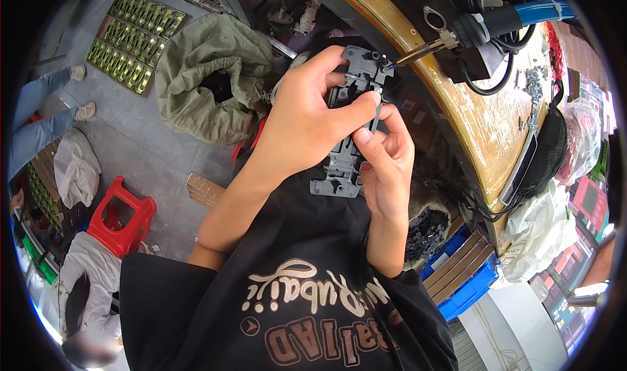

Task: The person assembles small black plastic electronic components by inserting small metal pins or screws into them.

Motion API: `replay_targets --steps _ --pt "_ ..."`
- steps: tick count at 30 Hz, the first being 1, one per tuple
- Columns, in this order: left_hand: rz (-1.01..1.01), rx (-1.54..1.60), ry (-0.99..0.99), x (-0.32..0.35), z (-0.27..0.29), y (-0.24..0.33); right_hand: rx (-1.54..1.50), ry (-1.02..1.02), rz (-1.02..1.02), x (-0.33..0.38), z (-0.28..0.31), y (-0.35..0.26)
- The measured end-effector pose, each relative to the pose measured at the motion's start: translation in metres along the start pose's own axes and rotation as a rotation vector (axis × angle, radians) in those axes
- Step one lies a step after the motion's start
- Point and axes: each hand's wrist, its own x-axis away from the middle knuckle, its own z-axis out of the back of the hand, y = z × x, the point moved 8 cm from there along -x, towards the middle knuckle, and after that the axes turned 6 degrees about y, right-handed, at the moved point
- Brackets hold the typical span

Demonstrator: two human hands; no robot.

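hands [307, 123] [385, 162] pinch ribbed grey plastic part [346, 168].

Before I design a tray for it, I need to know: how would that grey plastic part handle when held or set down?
The grey plastic part probably feels stiff: it keeps its shape between the left hand and right hand. It seems light, since fingertips alone carry it. Its flat, ribbed body likely will not roll, though thin tabs may snap.

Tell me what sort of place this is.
Likely a small assembly workshop: a worn wooden workbench with a mounted powered screwdriver, a blue crate of dark plastic parts, and trays of metal pieces on the floor.
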Motion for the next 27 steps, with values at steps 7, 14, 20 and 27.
replay_targets --steps 7,14,20,27 --pt "-0.034 0.001 0.005 0.001 0.001 0.003 -0.012 -0.017 -0.003 -0.001 -0.002 0.000" --pt "0.000 0.018 -0.033 0.002 -0.002 0.003 -0.026 -0.025 -0.005 -0.001 -0.003 0.001" --pt "0.003 -0.082 0.120 0.015 0.009 -0.052 0.168 -0.053 -0.140 -0.004 0.032 0.042" --pt "0.216 -0.091 -0.070 0.071 -0.043 -0.133 0.244 -0.013 -0.193 0.053 0.127 0.077"
